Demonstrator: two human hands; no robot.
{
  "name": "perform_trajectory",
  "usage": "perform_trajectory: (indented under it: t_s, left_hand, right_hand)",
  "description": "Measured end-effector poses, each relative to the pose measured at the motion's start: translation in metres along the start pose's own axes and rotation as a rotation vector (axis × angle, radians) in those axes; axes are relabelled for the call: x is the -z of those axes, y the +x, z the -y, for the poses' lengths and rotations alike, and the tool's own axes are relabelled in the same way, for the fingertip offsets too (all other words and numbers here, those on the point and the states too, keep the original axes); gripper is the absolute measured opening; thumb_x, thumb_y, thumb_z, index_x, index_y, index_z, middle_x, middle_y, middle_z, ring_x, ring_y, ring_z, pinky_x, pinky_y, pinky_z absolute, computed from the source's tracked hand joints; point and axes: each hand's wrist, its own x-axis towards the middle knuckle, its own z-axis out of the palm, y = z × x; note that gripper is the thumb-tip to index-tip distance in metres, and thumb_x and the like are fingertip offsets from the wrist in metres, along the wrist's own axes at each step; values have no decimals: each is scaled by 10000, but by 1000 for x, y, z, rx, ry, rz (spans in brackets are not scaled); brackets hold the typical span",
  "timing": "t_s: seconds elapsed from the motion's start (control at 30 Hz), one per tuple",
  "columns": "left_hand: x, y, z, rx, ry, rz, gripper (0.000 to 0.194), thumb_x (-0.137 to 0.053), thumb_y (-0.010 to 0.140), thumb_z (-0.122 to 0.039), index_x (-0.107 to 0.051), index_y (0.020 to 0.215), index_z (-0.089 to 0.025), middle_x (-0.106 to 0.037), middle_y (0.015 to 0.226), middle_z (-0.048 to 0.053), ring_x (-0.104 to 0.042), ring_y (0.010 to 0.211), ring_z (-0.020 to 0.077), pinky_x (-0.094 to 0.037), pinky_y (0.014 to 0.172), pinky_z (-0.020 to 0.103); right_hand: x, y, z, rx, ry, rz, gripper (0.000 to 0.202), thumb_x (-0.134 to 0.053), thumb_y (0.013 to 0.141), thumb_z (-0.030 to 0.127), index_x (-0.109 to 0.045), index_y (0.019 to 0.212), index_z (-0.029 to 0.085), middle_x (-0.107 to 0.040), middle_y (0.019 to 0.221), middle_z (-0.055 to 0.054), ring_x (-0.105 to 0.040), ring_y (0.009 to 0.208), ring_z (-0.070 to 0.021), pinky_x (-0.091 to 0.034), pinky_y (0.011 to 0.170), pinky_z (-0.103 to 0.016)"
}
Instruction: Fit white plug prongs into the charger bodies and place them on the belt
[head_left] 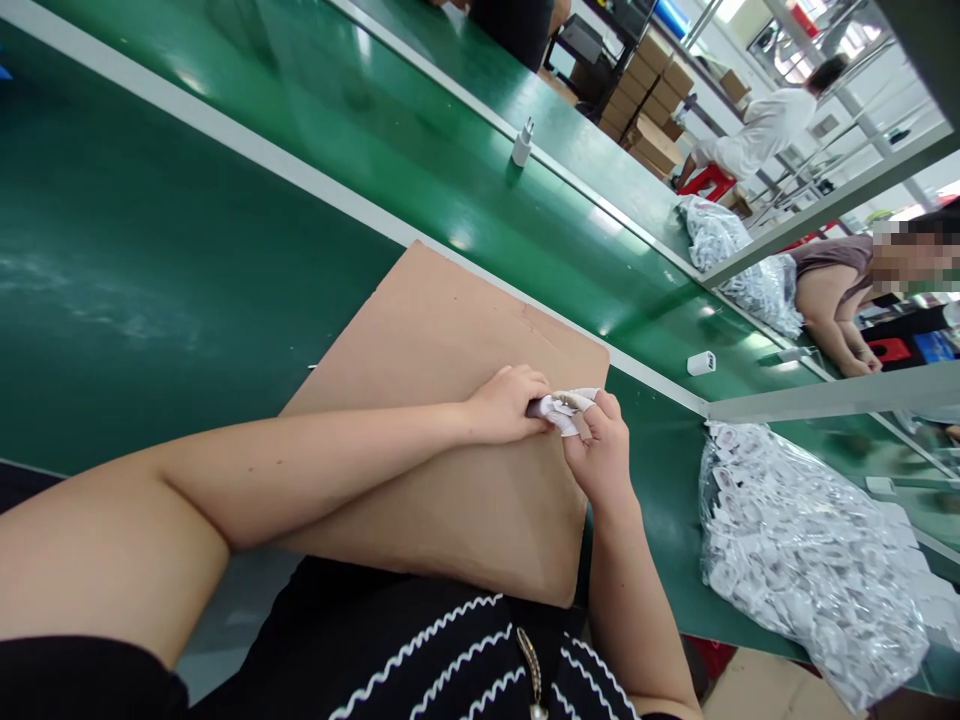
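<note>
My left hand point(510, 403) is closed around a small white piece with a dark end point(535, 408), held above the cardboard sheet point(442, 330). Meeting it from the right, my right hand point(600, 440) has its fingers bent in a pinch at the white end of that piece. White coverings point(586, 396) wrap some of the right fingertips. Fingers hide most of the held piece, so its exact kind does not show.
Beyond the cardboard runs a green belt with a white plug charger point(523, 143) and another white charger point(701, 363). A clear bag of white parts point(810, 550) lies at right. A metal post point(832, 395) crosses above the belt. Co-workers sit farther off.
</note>
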Motion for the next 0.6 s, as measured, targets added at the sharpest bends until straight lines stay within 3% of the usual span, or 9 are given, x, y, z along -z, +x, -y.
perform_trajectory:
  t_s: [0.17, 0.3, 0.37, 0.5, 0.6]
  left_hand:
    - [0, 0, 3, -18, -3, 3, 184, -781, 860, -358, -744, 982, -225, -740, 1064, 36, -631, 1026, 251, -449, 915, 398]
    - [-1, 1, 5, -37, 0, -12, 208, -792, 836, -375, -748, 982, -233, -740, 1054, 40, -638, 1018, 254, -465, 941, 408]
    - [-1, 1, 4, -42, 3, -16, 218, -796, 819, -369, -746, 976, -228, -744, 1035, 47, -645, 1002, 256, -478, 945, 415]
    - [-2, 0, -3, 9, -46, -42, 242, -799, 784, -378, -744, 942, -204, -740, 1008, 67, -667, 982, 264, -521, 909, 404]
    - [4, 5, -7, 185, -117, -7, 316, -819, 739, -439, -756, 943, -207, -743, 1015, 60, -705, 929, 265, -564, 822, 374]
  right_hand:
    - [1, 7, -4, -66, 27, 66, 153, -596, 885, 162, -724, 943, 223, -606, 842, -44, -596, 827, -220, -506, 724, -350]
    - [-9, -3, -8, -125, 49, -11, 127, -668, 871, 273, -759, 956, 246, -633, 847, -39, -620, 894, -248, -499, 903, -446]
    - [-17, -11, -13, -202, 172, -30, 224, -684, 880, 333, -759, 1080, 267, -689, 964, -51, -644, 987, -262, -486, 982, -475]
    - [-8, -21, -41, -466, 445, -101, 636, -675, 882, 442, -530, 1474, 259, -650, 1348, -112, -627, 1208, -289, -504, 1024, -466]
    - [30, -27, -78, -837, 117, -348, 604, -564, 930, 437, -519, 1473, 177, -616, 1374, -174, -580, 1269, -341, -465, 1062, -507]
